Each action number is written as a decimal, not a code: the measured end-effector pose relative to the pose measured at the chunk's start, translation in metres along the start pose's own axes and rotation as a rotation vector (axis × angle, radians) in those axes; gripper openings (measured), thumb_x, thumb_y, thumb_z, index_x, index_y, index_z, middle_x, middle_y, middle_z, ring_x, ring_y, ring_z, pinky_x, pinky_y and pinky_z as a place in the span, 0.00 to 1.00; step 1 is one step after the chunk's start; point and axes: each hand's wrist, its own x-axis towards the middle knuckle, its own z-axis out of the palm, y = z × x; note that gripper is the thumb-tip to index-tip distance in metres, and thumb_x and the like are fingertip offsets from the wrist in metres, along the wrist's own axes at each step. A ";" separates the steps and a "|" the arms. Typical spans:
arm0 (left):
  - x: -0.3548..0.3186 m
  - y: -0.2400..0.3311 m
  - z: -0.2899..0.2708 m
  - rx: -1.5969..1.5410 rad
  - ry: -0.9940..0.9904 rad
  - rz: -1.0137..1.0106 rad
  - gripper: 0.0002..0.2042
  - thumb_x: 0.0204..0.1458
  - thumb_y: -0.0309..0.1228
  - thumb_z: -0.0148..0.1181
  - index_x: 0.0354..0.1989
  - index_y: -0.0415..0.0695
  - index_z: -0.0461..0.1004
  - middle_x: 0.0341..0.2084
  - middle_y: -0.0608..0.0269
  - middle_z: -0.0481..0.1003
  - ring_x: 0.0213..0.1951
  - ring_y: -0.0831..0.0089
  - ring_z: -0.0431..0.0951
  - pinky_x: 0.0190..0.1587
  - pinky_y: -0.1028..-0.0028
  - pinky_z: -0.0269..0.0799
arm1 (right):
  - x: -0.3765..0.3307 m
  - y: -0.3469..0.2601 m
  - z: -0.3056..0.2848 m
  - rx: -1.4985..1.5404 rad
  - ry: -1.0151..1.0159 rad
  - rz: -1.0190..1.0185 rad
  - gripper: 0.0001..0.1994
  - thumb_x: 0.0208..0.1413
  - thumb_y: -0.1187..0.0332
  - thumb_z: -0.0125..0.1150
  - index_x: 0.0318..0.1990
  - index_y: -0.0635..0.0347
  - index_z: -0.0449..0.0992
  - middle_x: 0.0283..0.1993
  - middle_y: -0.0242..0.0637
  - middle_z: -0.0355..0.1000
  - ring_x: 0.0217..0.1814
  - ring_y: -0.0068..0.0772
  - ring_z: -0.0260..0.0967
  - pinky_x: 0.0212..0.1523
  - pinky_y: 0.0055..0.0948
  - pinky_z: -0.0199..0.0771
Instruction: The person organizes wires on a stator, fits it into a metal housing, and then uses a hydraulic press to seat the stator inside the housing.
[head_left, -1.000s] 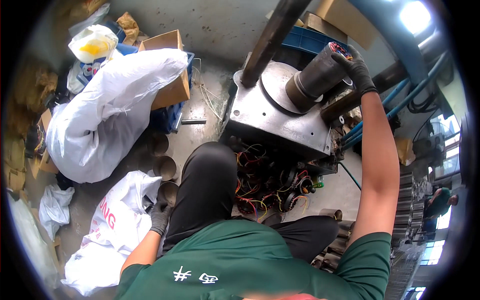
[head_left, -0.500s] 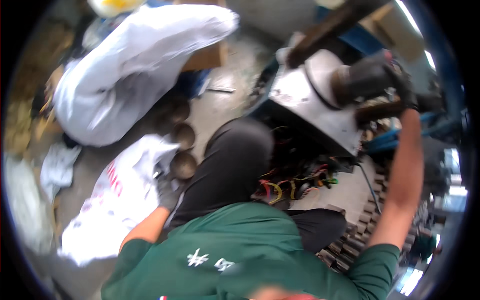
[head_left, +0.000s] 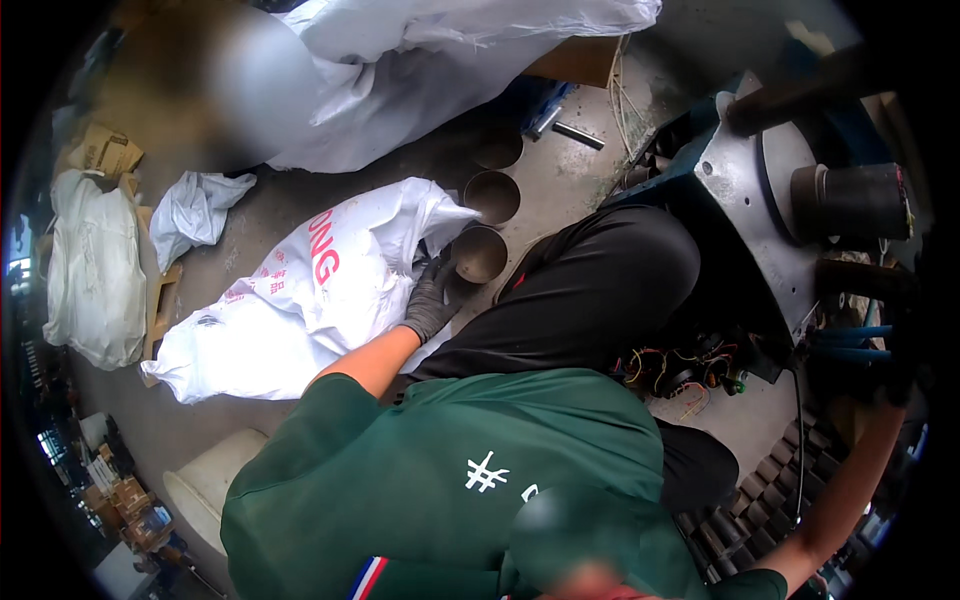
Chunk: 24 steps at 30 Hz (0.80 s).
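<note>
A gray-gloved left hand [head_left: 430, 308] lay at the mouth of a white sack [head_left: 290, 300] with red print, just beside the nearest of three round metal cups [head_left: 478, 256] lined up on the gray floor [head_left: 735, 412]. Its fingers looked close together, pointing toward the cup's rim — from my distant seat I could not tell whether they pinched anything. The right hand [head_left: 903, 375] sank into deep shadow at the right edge of my view, near blue hoses [head_left: 850, 354]; I could not make out its fingers. Farther up, a dark cylinder [head_left: 865, 200] stood on the round disc [head_left: 785, 170] of a metal machine [head_left: 740, 195] — past the black-clad knee [head_left: 665, 255] — and colored wires [head_left: 690, 370] lay tangled close by.
</note>
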 end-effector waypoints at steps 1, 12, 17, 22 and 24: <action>0.012 0.004 0.007 -0.044 0.103 0.129 0.43 0.42 0.37 0.78 0.70 0.51 0.64 0.73 0.42 0.56 0.70 0.41 0.63 0.72 0.56 0.64 | -0.035 -0.006 -0.014 0.087 -0.080 0.023 0.30 0.60 0.64 0.66 0.68 0.64 0.69 0.65 0.50 0.72 0.66 0.48 0.69 0.65 0.42 0.72; 0.058 0.066 -0.025 0.079 0.009 0.125 0.22 0.38 0.43 0.80 0.33 0.39 0.81 0.55 0.45 0.75 0.53 0.47 0.78 0.56 0.57 0.75 | -0.386 -0.031 -0.110 0.090 -0.132 0.594 0.19 0.71 0.76 0.56 0.67 0.62 0.73 0.65 0.42 0.73 0.68 0.34 0.69 0.67 0.35 0.71; 0.083 0.110 -0.076 -0.209 0.190 0.148 0.20 0.41 0.40 0.81 0.33 0.38 0.80 0.43 0.50 0.79 0.44 0.57 0.80 0.48 0.61 0.76 | -0.448 -0.053 -0.057 0.270 0.345 0.842 0.21 0.74 0.70 0.53 0.71 0.63 0.67 0.70 0.43 0.69 0.70 0.37 0.68 0.70 0.37 0.68; 0.134 0.224 -0.146 -0.510 0.325 0.288 0.10 0.50 0.30 0.77 0.29 0.41 0.79 0.28 0.68 0.79 0.31 0.76 0.75 0.37 0.72 0.72 | -0.424 0.044 0.002 -0.300 0.629 0.761 0.19 0.70 0.75 0.54 0.66 0.62 0.71 0.65 0.46 0.70 0.66 0.40 0.69 0.63 0.35 0.76; 0.149 0.251 -0.176 -0.646 0.268 0.330 0.10 0.54 0.30 0.76 0.35 0.42 0.79 0.31 0.68 0.79 0.32 0.78 0.77 0.36 0.74 0.74 | -0.331 0.060 0.011 -0.288 0.787 0.631 0.21 0.67 0.74 0.58 0.67 0.61 0.68 0.61 0.46 0.72 0.61 0.40 0.72 0.60 0.34 0.77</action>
